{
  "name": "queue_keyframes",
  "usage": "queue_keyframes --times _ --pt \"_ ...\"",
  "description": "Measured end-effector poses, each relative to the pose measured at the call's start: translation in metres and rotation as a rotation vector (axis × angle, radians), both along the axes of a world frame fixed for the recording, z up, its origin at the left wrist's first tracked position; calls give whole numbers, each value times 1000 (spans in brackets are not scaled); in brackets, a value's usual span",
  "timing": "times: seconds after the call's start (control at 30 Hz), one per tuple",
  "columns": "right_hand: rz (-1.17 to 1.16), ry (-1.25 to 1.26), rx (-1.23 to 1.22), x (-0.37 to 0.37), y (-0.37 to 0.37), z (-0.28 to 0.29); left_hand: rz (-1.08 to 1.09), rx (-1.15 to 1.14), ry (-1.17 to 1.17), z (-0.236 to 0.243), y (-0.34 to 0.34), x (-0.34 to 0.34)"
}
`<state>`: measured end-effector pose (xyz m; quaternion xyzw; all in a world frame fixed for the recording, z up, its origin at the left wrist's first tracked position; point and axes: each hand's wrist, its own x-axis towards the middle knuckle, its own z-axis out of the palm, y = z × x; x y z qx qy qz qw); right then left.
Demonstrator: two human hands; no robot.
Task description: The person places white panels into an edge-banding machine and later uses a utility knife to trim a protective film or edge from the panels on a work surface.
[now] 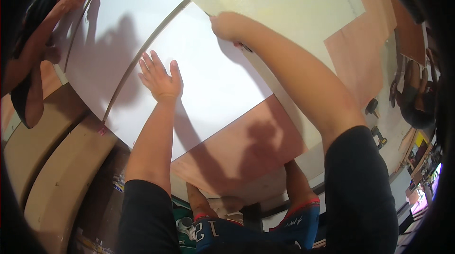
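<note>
Head view: a white sheet (pixel 222 93) lies spread out in front of the person. On it, the left hand (pixel 162 82) rests palm down, fingers extended and holding nothing, the fingertips beside a long strip (pixel 124 80) that crosses the sheet. At the sheet's right edge, the right hand (pixel 225 26) is curled around a tool (pixel 244 47), mostly hidden, so its kind cannot be told. A brown board (pixel 256 145) borders the sheet's near edge. Left of the sheet is a co-worker's arm (pixel 40 41); well right of it, a drill (pixel 378 137).
</note>
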<state>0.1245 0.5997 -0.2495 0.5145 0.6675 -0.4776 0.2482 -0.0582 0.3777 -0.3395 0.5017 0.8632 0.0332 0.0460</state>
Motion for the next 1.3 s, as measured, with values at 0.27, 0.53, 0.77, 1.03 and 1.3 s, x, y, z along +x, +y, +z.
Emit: queue_keyframes --times 0.27,0.53,0.77,1.03,1.3 --pt "90 -91 16 133 -103 4 8 -29 10 7 6 4" --pt "-124 125 163 76 -42 1 30 -77 -12 12 0 4" --pt "-133 219 180 2 2 -45 12 -64 -18 11 3 4" --pt "-67 219 239 -12 13 -49 8 -65 -26 11 2 4" --pt "49 124 223 -22 14 -35 1 -38 1 6 0 4"
